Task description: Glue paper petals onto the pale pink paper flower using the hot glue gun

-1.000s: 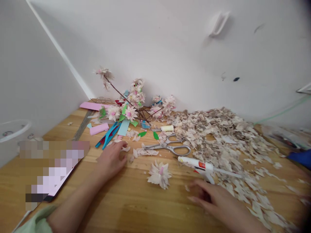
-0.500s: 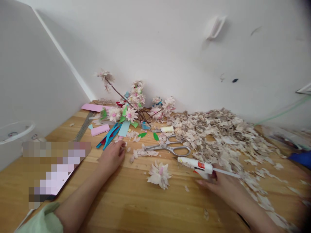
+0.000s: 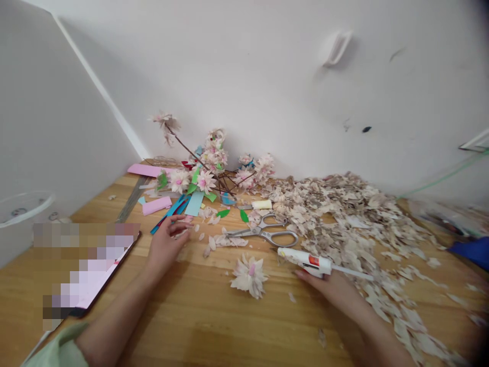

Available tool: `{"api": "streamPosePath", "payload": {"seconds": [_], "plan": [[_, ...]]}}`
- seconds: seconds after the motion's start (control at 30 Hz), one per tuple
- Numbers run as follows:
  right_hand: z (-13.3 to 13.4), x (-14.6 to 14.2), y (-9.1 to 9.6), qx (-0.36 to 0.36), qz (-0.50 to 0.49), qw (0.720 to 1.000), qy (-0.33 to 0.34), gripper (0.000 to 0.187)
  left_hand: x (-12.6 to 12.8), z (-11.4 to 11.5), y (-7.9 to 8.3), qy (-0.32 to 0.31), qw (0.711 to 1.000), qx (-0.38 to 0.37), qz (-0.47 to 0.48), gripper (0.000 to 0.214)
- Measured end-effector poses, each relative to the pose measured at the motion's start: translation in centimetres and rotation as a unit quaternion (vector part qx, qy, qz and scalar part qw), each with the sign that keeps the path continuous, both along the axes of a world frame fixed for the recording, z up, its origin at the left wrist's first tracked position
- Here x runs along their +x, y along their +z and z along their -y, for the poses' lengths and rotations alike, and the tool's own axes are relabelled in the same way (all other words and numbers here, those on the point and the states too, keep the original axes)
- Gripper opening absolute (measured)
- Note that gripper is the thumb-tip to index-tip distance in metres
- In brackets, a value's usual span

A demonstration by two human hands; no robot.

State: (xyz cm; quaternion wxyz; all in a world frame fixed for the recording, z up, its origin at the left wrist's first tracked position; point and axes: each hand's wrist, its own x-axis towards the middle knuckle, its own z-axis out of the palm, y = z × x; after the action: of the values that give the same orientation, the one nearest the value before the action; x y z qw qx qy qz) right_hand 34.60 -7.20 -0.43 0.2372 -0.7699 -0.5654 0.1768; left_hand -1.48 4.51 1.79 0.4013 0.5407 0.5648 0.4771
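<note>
My right hand (image 3: 330,286) is closed round the handle of a white glue gun (image 3: 305,259), which lies on the wooden table (image 3: 198,316) with its nozzle pointing left. My left hand (image 3: 165,242) rests on the table with its fingers apart. Its tips are at a few small pale petals (image 3: 190,220) beside blue paper strips (image 3: 171,209). A loose pink-and-white paper flower (image 3: 250,274) lies between my hands. Metal scissors (image 3: 267,232) lie just behind it.
A branch of paper flowers (image 3: 208,171) leans in the corner against the white wall. A wide heap of pale paper scraps (image 3: 344,214) covers the right of the table. A flat pink-edged device (image 3: 86,270), a clear container (image 3: 19,206) and thin wires (image 3: 130,200) are at the left.
My right hand moved forward and closed on the glue gun's handle. My left hand drew back a little to the left from the petals, and its fingers spread.
</note>
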Motion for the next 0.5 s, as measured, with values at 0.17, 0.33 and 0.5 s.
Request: {"api": "streamPosePath", "payload": {"seconds": [0.17,0.33,0.5], "plan": [[-0.01,0.02,-0.46,-0.025,-0.065,0.998,0.001,0.043,0.05,-0.2,-0.13,0.007,0.986,-0.059,0.156,0.036],[0.09,0.14,-0.87,-0.02,-0.081,0.996,-0.015,0.043,-0.12,-0.38,-0.34,0.024,0.968,-0.093,0.232,0.03],[0.03,-0.35,-0.29,0.002,-0.095,0.995,-0.025,0.04,-0.12,-0.27,-0.09,0.017,0.968,-0.083,0.234,0.035]]}}
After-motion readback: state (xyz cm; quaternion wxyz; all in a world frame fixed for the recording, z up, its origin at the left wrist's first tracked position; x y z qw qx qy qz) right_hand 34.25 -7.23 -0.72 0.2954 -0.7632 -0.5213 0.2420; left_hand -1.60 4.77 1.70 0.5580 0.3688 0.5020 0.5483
